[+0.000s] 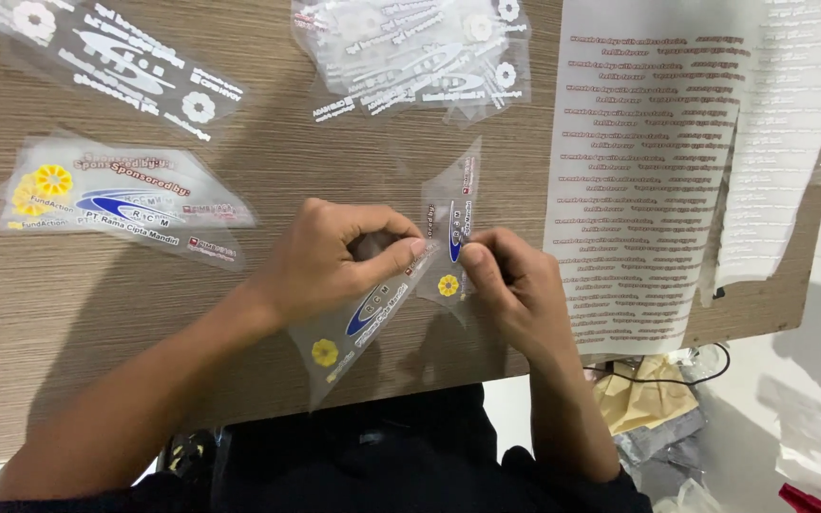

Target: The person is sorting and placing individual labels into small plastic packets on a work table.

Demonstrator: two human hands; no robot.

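While both hands pinch it, a clear printed film strip (372, 309) lies over the wooden counter (97, 313) near its front edge.
Its long axis runs diagonally, from lower left up to a pointed tip at upper right. The left hand (334, 256) is curled, thumb and fingers closed on the film; the right hand (510, 285) pinches its upper part with its fingertips.

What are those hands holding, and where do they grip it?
Left hand pinches one clear printed sticker film at its upper end; right hand pinches another at its lower edge.
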